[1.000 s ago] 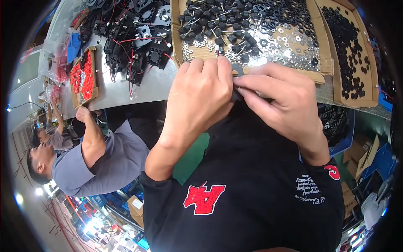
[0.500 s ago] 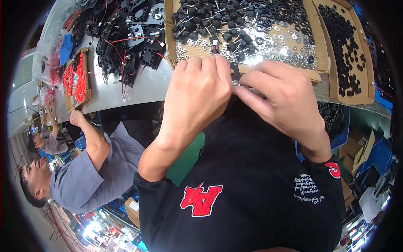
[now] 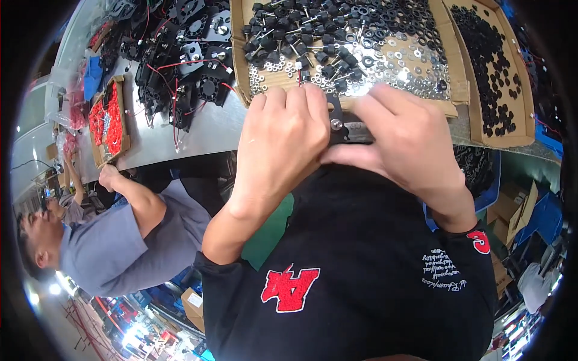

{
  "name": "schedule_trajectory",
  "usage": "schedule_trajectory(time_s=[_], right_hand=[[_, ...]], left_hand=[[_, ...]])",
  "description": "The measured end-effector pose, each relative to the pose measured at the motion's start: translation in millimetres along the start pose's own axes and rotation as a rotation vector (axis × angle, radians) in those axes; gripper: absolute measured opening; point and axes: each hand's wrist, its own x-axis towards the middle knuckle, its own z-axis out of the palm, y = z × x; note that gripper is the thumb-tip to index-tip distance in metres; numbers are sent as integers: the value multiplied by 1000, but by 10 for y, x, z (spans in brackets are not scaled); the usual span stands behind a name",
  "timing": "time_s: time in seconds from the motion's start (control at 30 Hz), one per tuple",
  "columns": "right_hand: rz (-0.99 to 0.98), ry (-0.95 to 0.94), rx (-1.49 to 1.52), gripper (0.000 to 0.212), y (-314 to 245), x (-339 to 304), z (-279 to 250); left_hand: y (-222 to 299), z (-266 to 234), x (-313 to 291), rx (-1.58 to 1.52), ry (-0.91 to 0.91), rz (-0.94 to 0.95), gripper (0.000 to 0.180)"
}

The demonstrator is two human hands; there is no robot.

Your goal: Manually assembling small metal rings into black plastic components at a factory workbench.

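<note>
left hand (image 3: 282, 135): knuckles up, fingers curled closed around the left part of the black plate (image 3: 335, 108), most of it hidden by the fist.
black plate: juts out on the right side of the left hand, level with its knuckles, in the gap between the two hands; a cut-out shows at its far part.
silver screw head (image 3: 336, 125): bright and round, on the plate just beside the left forefinger.
right hand (image 3: 409, 141): thumb and fingers spread apart, nothing seen between the tips; the fingers lie right of the plate, the thumb reaches left along its near end. whether the thumb touches it, i cannot tell.
white connector (image 3: 298, 65): just beyond the left knuckles, on a red wire.
large cardboard tray (image 3: 239, 66): on the far side of both hands, bearing black knobs (image 3: 256, 29) with metal shafts at left, black rings (image 3: 391, 30) far right, silver washers (image 3: 403, 69) nearer.
second cardboard tray (image 3: 522, 123): to the right, scattered with small black discs (image 3: 503, 81).
fan assemblies (image 3: 209, 89): heaped far left on the metal bench (image 3: 208, 133).
small box (image 3: 124, 135): farther left, filled with red pieces (image 3: 113, 111); a co-worker's hand (image 3: 109, 177) is at its near end.
</note>
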Motion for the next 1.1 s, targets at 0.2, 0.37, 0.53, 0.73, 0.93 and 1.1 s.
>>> schedule_trajectory(time_s=[0.2, 0.37, 0.53, 0.73, 0.93, 1.1], right_hand=[[-164, 125, 43, 40, 16, -8, 22], [-277, 337, 103, 38, 8, 82, 151], [-213, 74, 2, 40, -30, 37, 7], [-266, 349, 252, 49, -23, 166, 174], [-182, 236, 225, 64, -39, 128, 127], [-172, 441, 371, 75, -90, 173, 316]], left_hand=[[11, -14, -14, -22, -8, -51, 11], [1, -12, -43, -116, -36, -79, 18], [-41, -7, -61, -82, -75, -135, 23], [-60, -19, -85, -110, -20, -130, 31], [-122, -31, -120, -215, -31, -208, 37], [-126, -32, -102, -257, 6, -234, 44]])
